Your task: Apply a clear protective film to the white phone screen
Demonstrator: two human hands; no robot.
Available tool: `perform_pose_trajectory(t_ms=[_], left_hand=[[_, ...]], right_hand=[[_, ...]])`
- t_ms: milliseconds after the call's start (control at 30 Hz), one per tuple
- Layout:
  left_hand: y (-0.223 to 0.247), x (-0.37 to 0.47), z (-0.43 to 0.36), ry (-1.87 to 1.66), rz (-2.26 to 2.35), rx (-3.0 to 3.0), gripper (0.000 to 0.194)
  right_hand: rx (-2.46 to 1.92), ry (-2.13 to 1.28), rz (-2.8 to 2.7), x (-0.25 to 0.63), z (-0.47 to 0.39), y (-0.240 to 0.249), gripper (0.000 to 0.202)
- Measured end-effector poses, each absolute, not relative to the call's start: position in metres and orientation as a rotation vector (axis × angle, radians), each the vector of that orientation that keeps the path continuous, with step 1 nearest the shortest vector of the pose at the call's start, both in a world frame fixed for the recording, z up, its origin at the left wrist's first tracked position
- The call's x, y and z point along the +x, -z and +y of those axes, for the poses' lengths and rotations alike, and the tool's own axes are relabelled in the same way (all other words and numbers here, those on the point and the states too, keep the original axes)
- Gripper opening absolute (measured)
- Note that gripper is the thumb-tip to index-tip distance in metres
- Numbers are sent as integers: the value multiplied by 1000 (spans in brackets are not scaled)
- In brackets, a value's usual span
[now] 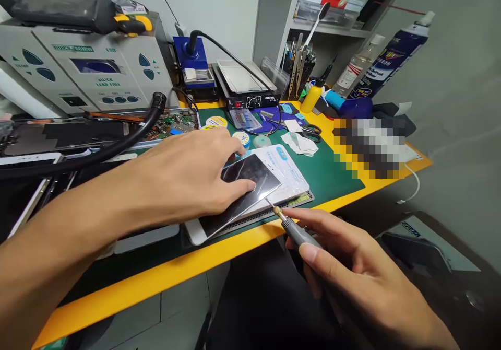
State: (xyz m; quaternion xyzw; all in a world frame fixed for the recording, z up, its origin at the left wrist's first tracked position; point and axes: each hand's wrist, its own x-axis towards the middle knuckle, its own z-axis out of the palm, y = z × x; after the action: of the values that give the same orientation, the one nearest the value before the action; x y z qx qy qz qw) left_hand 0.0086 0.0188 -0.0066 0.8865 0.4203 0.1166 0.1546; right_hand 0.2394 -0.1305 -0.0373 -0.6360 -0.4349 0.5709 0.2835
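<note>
A white-framed phone (250,182) with a dark, glossy screen lies at a slant on a flat white package (287,170) near the table's front edge. My left hand (205,170) holds it from above. The thumb presses on the screen and the fingers curl over the far side, partly hidden. In my right hand (336,261) is a grey pen-like tool (296,230) with a brass collet and a thin metal tip. That tip points at the phone's near edge; whether it touches is unclear. The tool's rear end is hidden by the hand.
A hot-air station (97,68) stands at the back left, its black hose (129,143) crossing over other phones and circuit boards. Farther back are a soldering-iron stand (191,60) and a hot plate (246,86). Scissors (312,131), tissue (301,143) and a yellow bottle (312,98) lie right.
</note>
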Motion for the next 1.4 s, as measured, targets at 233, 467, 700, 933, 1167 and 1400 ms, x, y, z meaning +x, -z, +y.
perform_pose_trajectory(t_ms=[233,467,700,933,1167,1400], left_hand=[[27,-1,14,-473,841,2628,33],[28,6,4,-472,816,2627,44],[31,7,6,-503,797,2644,39],[32,8,5,-510,784,2652,43],[30,8,5,-488,795,2640,43],[29,8,4,-509,803,2593,39]], right_hand=[[-1722,-1459,-977,231,-133,40,51],[-1787,-1364,-930,227,-131,32,48],[-1788,-1373,-966,225,-134,34,47],[-1762,-1425,-987,226,-135,36,54],[-1805,-1313,-979,221,-137,36,50],[-1744,-1403,-912,219,-137,36,52]])
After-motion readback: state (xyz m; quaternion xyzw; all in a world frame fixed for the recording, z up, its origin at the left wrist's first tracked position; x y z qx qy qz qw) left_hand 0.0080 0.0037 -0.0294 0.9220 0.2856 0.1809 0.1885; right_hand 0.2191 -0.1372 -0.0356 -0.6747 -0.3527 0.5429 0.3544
